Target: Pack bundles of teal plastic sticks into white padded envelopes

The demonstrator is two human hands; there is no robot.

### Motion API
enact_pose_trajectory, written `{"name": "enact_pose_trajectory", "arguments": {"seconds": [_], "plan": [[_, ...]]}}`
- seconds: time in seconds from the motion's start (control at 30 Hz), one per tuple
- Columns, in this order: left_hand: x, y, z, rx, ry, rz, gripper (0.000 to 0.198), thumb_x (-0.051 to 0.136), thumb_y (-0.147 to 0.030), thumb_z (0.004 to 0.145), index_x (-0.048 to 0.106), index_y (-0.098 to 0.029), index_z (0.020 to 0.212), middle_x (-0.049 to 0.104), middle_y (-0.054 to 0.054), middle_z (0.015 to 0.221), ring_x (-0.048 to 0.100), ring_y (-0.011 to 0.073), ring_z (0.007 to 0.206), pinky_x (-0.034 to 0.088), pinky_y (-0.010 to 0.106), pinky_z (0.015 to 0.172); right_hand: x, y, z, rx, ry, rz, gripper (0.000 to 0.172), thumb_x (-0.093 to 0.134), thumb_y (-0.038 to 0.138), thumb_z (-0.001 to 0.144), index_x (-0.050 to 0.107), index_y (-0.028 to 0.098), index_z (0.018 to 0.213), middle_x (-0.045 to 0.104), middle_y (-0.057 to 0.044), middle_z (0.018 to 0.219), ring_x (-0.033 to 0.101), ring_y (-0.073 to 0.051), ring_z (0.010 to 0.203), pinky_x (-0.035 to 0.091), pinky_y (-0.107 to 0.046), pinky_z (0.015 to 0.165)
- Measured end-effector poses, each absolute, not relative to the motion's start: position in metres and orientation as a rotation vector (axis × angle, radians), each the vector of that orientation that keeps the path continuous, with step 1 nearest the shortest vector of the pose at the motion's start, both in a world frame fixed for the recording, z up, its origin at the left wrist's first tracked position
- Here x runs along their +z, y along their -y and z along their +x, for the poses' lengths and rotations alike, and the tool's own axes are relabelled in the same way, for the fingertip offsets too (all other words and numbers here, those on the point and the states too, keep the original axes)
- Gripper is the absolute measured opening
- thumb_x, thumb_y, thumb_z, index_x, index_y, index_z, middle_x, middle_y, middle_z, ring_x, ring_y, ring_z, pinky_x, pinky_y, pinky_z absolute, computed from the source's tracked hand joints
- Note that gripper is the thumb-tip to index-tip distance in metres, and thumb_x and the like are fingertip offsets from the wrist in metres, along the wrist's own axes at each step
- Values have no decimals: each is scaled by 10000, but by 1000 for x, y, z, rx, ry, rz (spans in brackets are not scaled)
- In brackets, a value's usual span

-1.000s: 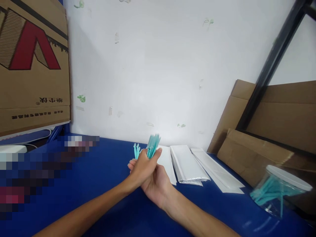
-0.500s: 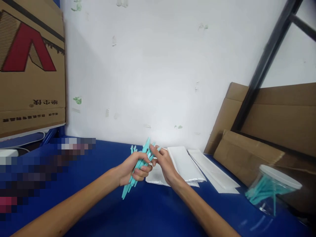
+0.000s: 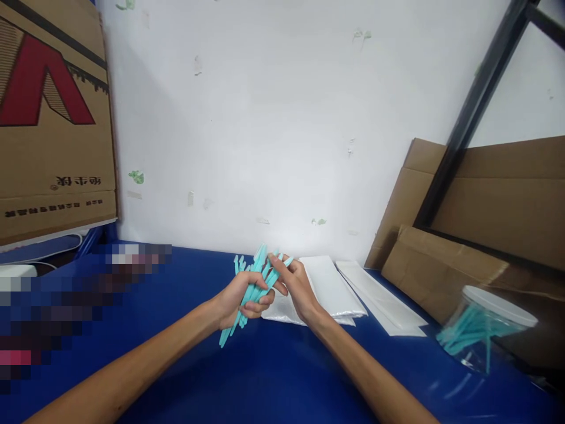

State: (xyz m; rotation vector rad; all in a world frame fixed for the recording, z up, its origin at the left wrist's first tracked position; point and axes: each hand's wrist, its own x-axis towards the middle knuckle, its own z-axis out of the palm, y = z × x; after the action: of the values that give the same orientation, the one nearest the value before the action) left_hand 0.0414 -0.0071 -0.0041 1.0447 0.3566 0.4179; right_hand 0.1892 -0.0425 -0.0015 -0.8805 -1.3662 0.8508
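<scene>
My left hand (image 3: 245,297) is wrapped round a bundle of slim turquoise plastic sticks (image 3: 259,288), several of them, with pointed or notched tips. They slant up to the right, their upper ends fanned out and their lower ends poking out below the fist. My right hand (image 3: 296,285) meets the bundle from the right, thumb and fingers pinched on the upper part of a stick that leans right. Fingers partly hide where the sticks cross. White plastic bags (image 3: 333,288) lie just behind my right hand on the blue table (image 3: 207,383).
A clear jar (image 3: 485,330) with a white lid holds more turquoise sticks at the right. White flat sleeves (image 3: 382,300) lie beside the bags. Folded cardboard (image 3: 445,259) leans by a black metal post (image 3: 474,112). A large printed carton (image 3: 57,153) stands left, before a white wall (image 3: 265,118).
The right-hand stick has tilted further out to the right under my right fingers. My left hand keeps its hold on the bundle. The whole view has shifted slightly.
</scene>
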Motion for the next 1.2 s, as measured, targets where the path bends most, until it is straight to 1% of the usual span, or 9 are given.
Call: {"name": "enact_pose_trajectory", "arguments": {"seconds": [0.13,0.3,0.43,0.53,0.67,0.83,0.97,1.1,1.2], "plan": [[-6,10,43,311,-317,1013,322,434,-210,660,627,-57,868,421,-18,547,198,25,342,111,159,311,-2,45,185,980,1356,-850,406,582,515,859,491,179,651,330,91,467,167,-41,388,104,-239,405],[-6,11,46,317,-311,966,300,421,-230,612,617,-62,765,442,4,547,223,27,331,101,160,304,-2,45,184,979,1336,-836,418,601,502,850,485,171,622,345,78,499,192,-38,400,107,-227,390],[-7,11,46,319,-283,949,217,418,-252,609,557,-86,625,453,21,559,247,25,333,107,163,305,-2,44,184,975,1280,-827,369,635,482,829,575,155,667,454,45,579,335,-58,477,256,-192,429],[-6,12,45,355,-265,952,207,417,-249,607,546,-89,629,460,26,566,260,27,337,110,166,312,-2,44,185,989,1264,-807,309,640,453,833,687,149,804,591,-3,699,498,-102,625,411,-216,596],[-4,12,44,382,-249,964,206,414,-246,602,544,-90,640,478,39,577,273,34,340,109,175,323,-2,44,186,1000,1277,-834,329,622,447,848,733,165,975,677,-37,793,569,-134,687,444,-254,682],[-3,12,44,340,-215,988,194,414,-255,593,523,-97,620,484,56,582,288,43,348,102,191,334,-3,44,186,1017,1283,-785,368,623,460,841,730,162,1029,701,-54,837,607,-156,732,462,-264,700],[-3,11,43,317,-187,988,202,416,-255,592,530,-102,659,495,59,600,289,48,350,95,197,339,-1,46,185,979,1301,-809,370,606,468,847,732,162,1013,690,-48,821,573,-135,695,420,-216,585],[-3,11,43,326,-199,992,282,420,-245,596,572,-91,776,502,53,609,281,52,349,98,195,343,1,47,186,913,1345,-859,370,581,467,858,740,152,969,637,-12,695,372,-70,485,246,-204,420],[-3,11,42,352,-195,1011,365,421,-237,606,593,-75,884,497,45,604,266,58,352,107,200,345,0,46,187,931,1327,-860,366,575,463,850,744,146,923,602,0,633,318,-67,434,238,-219,411]]}}
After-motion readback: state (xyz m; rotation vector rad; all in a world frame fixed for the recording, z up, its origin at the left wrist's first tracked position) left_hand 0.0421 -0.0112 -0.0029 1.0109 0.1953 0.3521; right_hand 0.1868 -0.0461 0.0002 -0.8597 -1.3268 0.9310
